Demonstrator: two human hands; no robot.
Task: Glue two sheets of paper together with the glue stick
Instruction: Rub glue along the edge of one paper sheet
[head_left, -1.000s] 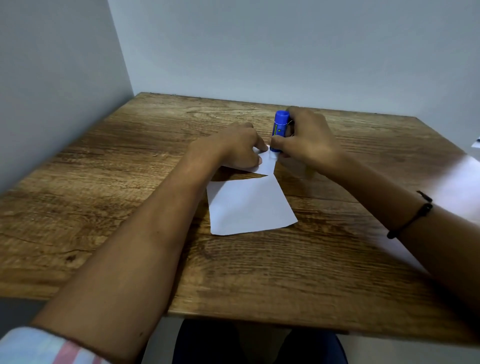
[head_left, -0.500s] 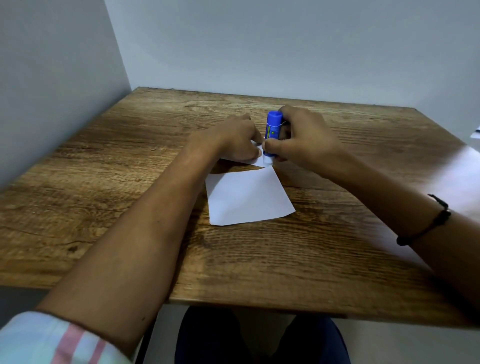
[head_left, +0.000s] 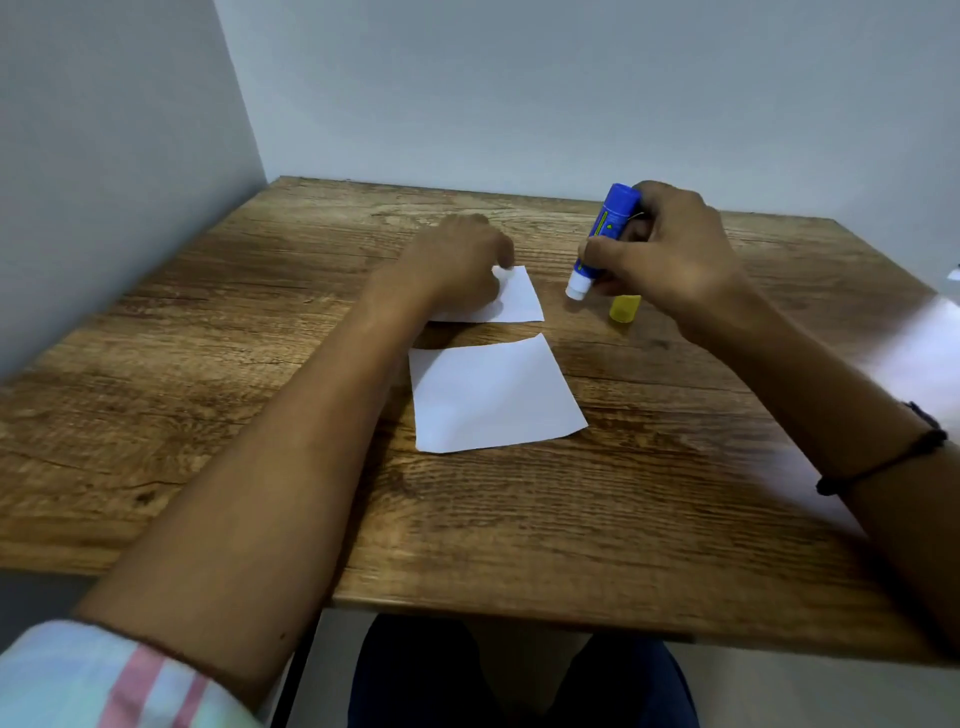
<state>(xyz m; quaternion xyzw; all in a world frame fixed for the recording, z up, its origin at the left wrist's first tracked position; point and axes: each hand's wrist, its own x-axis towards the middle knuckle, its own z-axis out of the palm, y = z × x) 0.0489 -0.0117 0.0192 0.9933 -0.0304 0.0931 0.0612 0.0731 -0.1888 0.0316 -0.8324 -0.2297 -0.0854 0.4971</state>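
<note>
Two white paper sheets lie on the wooden table (head_left: 649, 519). The far sheet (head_left: 517, 299) is partly under my left hand (head_left: 457, 265), whose fingers press on its left part. The near sheet (head_left: 491, 400) lies flat and untouched. My right hand (head_left: 665, 254) grips the blue glue stick (head_left: 605, 236), tilted with its white tip down, just above the table to the right of the far sheet. The yellow cap (head_left: 626, 309) shows below my right hand; whether it rests on the table or is held I cannot tell.
Grey walls close the table at the back and left. A dark cord bracelet (head_left: 883, 462) is on my right wrist. A small white object (head_left: 953, 273) shows at the right edge. My knees (head_left: 519, 675) are below the table's front edge.
My right hand has lifted the glue stick off the far sheet and moved it right. The yellow cap has come into view. My left hand stays on the far sheet.
</note>
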